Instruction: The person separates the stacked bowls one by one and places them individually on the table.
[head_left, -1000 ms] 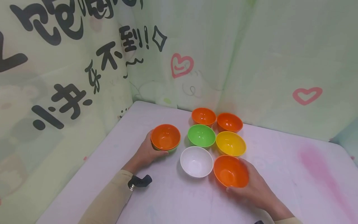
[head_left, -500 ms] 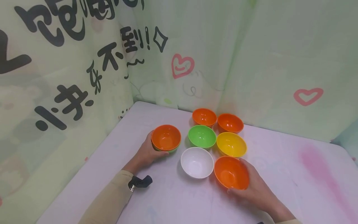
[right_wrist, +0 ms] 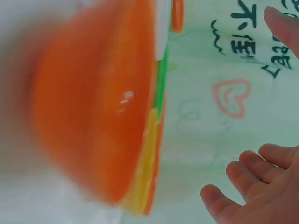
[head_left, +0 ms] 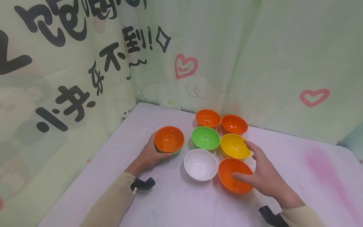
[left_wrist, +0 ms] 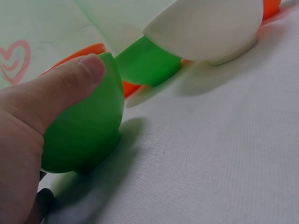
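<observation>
My left hand point(head_left: 151, 153) grips a stack of two bowls, an orange bowl point(head_left: 169, 139) nested in a green bowl point(left_wrist: 88, 121), with the thumb along the near side at the rim. My right hand point(head_left: 265, 171) is spread above the near orange bowl point(head_left: 231, 181), thumb over its opening and fingers over the edge of the yellow bowl point(head_left: 233, 145). It holds nothing; in the right wrist view the fingers stand apart from the orange bowl. A white bowl point(head_left: 200, 165) stands left of that orange bowl.
Behind the white bowl stands another green bowl point(head_left: 205, 138). Two more orange bowls, one at the left point(head_left: 208, 118) and one at the right point(head_left: 234, 124), form the back row near the curtain point(head_left: 269, 63). A white cloth covers the table point(head_left: 181, 205).
My right hand has let go of the near orange bowl and lifted up off it, fingers spreading. The left hand keeps its grip on the stacked bowls in the same spot.
</observation>
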`<state>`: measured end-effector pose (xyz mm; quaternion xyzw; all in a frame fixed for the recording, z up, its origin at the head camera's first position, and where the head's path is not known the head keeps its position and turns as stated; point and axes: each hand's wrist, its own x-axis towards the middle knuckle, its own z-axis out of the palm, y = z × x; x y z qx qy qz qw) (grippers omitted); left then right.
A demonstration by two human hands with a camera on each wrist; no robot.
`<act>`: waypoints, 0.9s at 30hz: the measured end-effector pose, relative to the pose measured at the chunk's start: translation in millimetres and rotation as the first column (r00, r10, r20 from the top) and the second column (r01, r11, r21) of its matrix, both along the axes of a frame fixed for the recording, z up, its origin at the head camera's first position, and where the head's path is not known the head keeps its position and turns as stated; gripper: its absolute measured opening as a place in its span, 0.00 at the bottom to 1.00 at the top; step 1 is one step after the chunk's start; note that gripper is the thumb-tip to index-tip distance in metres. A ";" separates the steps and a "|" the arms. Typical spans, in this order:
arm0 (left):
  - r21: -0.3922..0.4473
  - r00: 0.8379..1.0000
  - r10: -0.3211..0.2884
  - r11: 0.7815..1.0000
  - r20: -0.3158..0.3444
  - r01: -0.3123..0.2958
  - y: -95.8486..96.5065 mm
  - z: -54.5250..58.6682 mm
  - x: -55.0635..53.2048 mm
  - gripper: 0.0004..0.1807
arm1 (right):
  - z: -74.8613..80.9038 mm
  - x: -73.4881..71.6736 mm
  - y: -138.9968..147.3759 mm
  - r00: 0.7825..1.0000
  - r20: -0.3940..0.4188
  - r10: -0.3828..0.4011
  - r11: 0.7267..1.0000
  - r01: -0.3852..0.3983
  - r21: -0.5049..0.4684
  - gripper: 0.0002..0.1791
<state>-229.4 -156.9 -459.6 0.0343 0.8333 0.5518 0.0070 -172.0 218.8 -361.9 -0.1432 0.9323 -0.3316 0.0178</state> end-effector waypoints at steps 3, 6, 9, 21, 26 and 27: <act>0.000 1.000 0.006 1.000 0.000 -0.006 -0.9 0.0 0.0 0.61 | 13.4 -7.6 -13.2 0.997 -0.054 0.048 0.998 -0.049 -0.032 0.60; -0.002 1.000 0.013 1.000 -0.004 -0.013 -1.5 -0.4 0.1 0.60 | 21.5 -17.4 -30.0 0.990 -0.098 0.101 0.992 -0.107 -0.060 0.60; -0.002 1.000 0.015 1.000 0.014 -0.015 -2.2 -1.7 0.1 0.61 | 24.6 -28.9 -48.4 0.977 -0.135 0.166 0.983 -0.174 -0.055 0.60; -0.011 1.000 0.012 1.000 0.000 -0.012 -2.7 -3.3 -1.0 0.62 | 16.2 -75.6 -114.1 0.962 -0.052 0.268 0.958 -0.272 -0.086 0.61; -0.010 1.000 -0.009 1.000 -0.026 0.009 -2.3 -2.1 -1.0 0.61 | 4.8 -88.9 -137.2 0.962 0.008 0.275 0.961 -0.275 -0.014 0.59; -0.014 1.000 -0.008 1.000 -0.025 0.007 -2.4 -2.1 -1.1 0.61 | 3.1 -90.5 -142.3 0.961 0.026 0.277 0.961 -0.277 -0.002 0.59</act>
